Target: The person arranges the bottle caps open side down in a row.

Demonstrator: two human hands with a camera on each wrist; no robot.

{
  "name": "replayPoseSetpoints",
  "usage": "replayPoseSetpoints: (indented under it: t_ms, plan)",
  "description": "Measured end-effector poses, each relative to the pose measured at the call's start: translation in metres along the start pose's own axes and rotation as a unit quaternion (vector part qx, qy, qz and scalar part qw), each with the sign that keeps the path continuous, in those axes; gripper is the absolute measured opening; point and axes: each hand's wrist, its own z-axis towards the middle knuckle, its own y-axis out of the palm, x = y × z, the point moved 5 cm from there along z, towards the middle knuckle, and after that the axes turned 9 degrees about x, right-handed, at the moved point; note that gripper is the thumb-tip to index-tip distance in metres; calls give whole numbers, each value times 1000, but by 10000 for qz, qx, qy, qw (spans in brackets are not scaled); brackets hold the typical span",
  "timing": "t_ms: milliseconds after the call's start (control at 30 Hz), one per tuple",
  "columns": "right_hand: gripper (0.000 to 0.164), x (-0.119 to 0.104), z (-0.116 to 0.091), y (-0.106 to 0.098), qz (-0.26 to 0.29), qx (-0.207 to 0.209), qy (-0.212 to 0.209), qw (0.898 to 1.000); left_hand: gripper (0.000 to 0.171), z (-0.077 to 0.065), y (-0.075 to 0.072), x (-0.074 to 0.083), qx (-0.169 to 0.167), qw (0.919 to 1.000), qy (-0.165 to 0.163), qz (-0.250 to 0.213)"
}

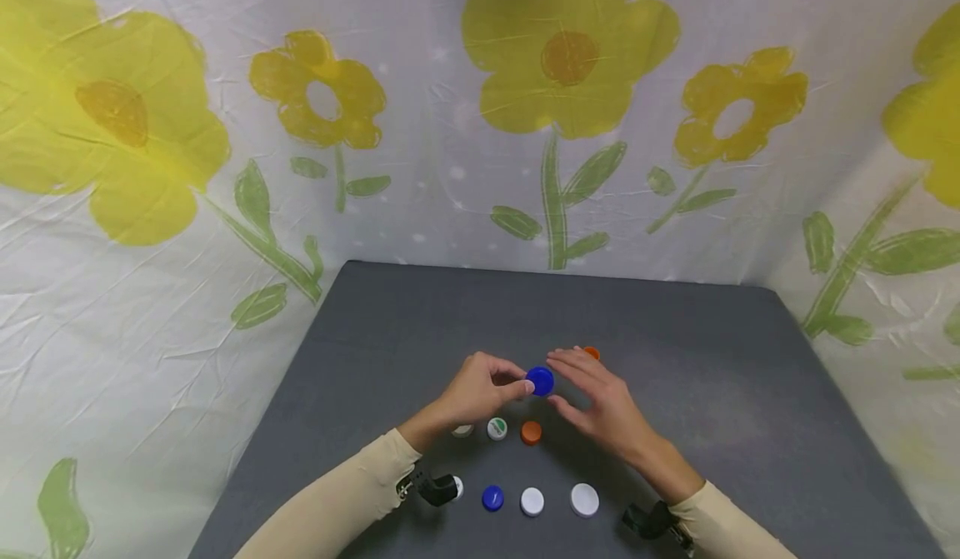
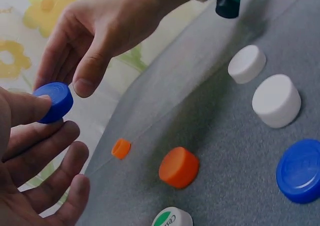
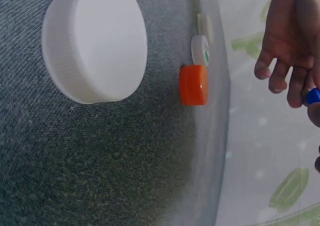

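Note:
My left hand (image 1: 480, 391) pinches a blue bottle cap (image 1: 540, 381) between thumb and index finger, above the table. In the left wrist view its other fingers (image 2: 50, 158) spread loosely below the cap. Just right of the cap is my right hand (image 1: 606, 405), its fingers extended and its thumb apart, holding nothing. The right hand's thumb (image 2: 86, 78) comes close to the cap in the left wrist view. Below the hands lies an orange cap (image 1: 531, 433), with a white cap bearing a green mark (image 1: 497, 429) to its left.
Nearer me lie a second blue cap (image 1: 492, 498), a white cap (image 1: 532, 502) and a larger white cap (image 1: 584, 500). A white cap (image 1: 459, 487) is partly hidden by the left wrist camera. Another orange cap (image 1: 592, 352) sits behind the right hand. Flowered cloth (image 1: 420, 167) surrounds the grey table (image 1: 360, 334).

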Motion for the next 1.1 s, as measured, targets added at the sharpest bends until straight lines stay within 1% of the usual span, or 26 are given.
replayPoseSetpoints:
  t_ms: [100,167,233,333,433,500,533,600,667,767,867,1000,1100]
  plan:
    - [65,-2,0,1,23,-17,-234,9997,21,-1,2,-2,-198,9991,-241,-281]
    - [61,-3,0,1,-18,-48,-333,9994,22,-1,3,-2,-290,9985,-302,-359]
    - [60,-4,-1,1,-86,-93,-341,9993,23,-1,3,-1,-313,9986,-257,-326]
    - [58,-2,-3,0,-125,-100,-155,9998,24,-1,3,3,-208,9998,-19,-57]
    - [57,1,-5,-4,-171,-19,54,9998,26,-1,4,10,-35,9984,466,321]
    - [56,3,-5,-6,-192,58,152,9997,28,0,6,15,48,9947,873,545]
    - [56,3,-6,-8,-202,85,177,9996,30,0,7,18,82,9915,1101,691]
    - [55,4,-6,-10,-191,107,202,9996,32,1,10,24,148,9820,1573,1033]
    - [54,5,-6,-13,-198,94,234,9995,33,2,13,29,242,9691,1985,1443]
    - [53,6,-7,-18,-249,-13,298,9992,34,3,18,32,352,9478,2415,2055]
    - [51,7,-9,-21,-350,-236,355,9985,35,4,24,32,254,9331,2586,2486]
    - [47,9,-13,-23,-442,-673,392,9960,34,5,34,31,-46,9174,2731,2895]
    - [44,10,-17,-23,-501,-942,423,9934,31,5,42,31,-226,9026,2879,3192]
